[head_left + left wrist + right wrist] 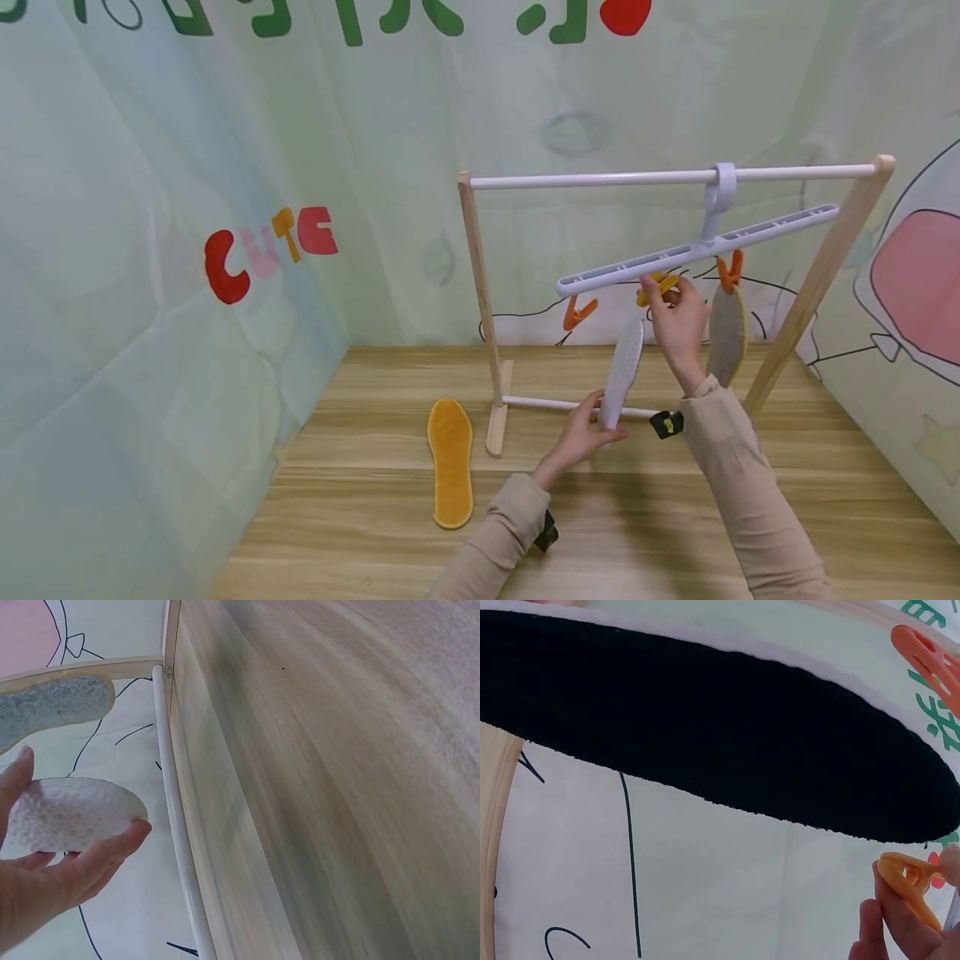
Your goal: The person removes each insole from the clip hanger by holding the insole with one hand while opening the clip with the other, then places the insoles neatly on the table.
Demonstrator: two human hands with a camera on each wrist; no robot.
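Observation:
My left hand (pixel 576 435) holds a white insole (pixel 624 367) upright by its lower end. In the left wrist view, the thumb and fingers lie on either side of this textured insole (pixel 82 814). The right wrist view shows a black face of the insole (pixel 727 742) with a pale edge. My right hand (pixel 678 327) pinches a yellow clothes peg (pixel 662 285) just under the white hanger bar (pixel 622 271). The insole's upper end stands a little below the peg. To the right, a grey insole (pixel 726 333) hangs from an orange peg (pixel 731 271).
The hanger hooks over the white rail (pixel 592 180) of a wooden rack (pixel 482 283). Another orange peg (pixel 577 314) hangs at the bar's left end. A yellow insole (pixel 452 462) lies on the wooden table (pixel 360 483), left of the rack. Printed cloth walls (pixel 390 167) surround the table.

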